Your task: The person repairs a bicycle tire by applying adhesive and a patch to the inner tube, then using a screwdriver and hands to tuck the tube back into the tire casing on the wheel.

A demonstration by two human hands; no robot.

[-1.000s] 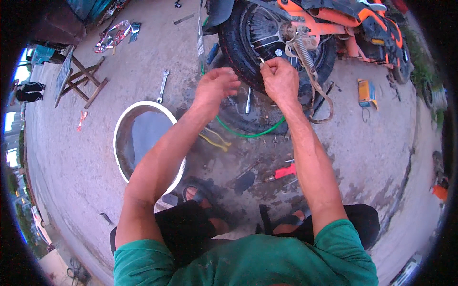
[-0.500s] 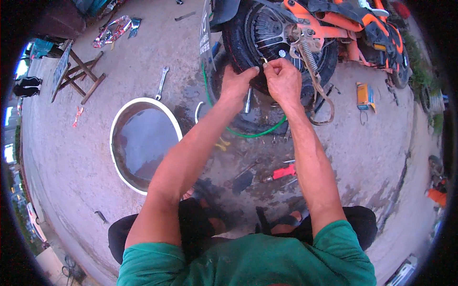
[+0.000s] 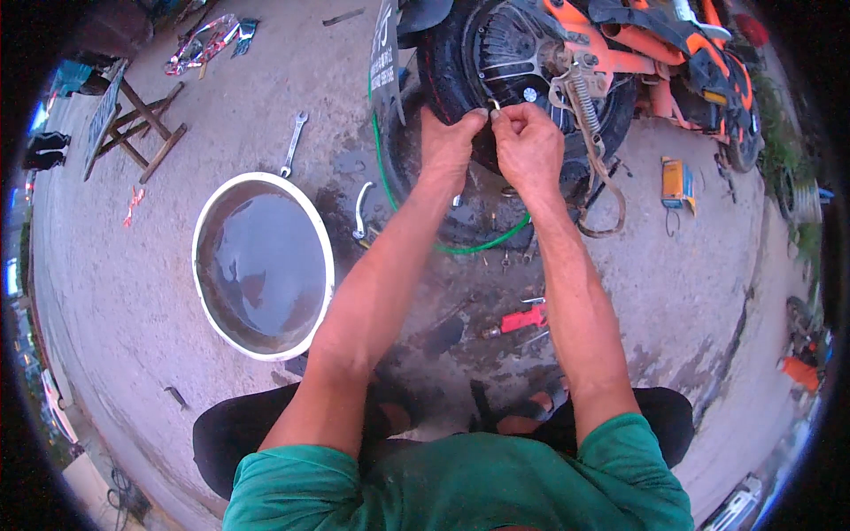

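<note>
The rear wheel of an orange motorbike, with its black tyre (image 3: pixel 440 66) and dark finned hub (image 3: pixel 518 55), is in front of me. My right hand (image 3: pixel 531 149) pinches a small pale brass valve stem (image 3: pixel 495 104) at the rim between thumb and forefinger. My left hand (image 3: pixel 446 146) is closed on the tyre's near edge; its thumb reaches to the valve, almost touching my right fingertips. Its other fingers are mostly hidden behind the tyre. Beside the right hand hangs a coil-spring shock absorber (image 3: pixel 584 99).
Left of my arms stands a white-rimmed basin of water (image 3: pixel 202 265). Around lie a wrench (image 3: pixel 295 146), a green hose (image 3: pixel 482 250), a red-handled tool (image 3: pixel 522 319), a curved silver lever (image 3: pixel 360 211) and a yellow-blue box (image 3: pixel 677 183). A folding wooden stool (image 3: pixel 142 133) stands far left.
My left thumb has come closer to the valve and my left elbow has swung inward. My right hand keeps its pinch. The whole view has shifted slightly.
</note>
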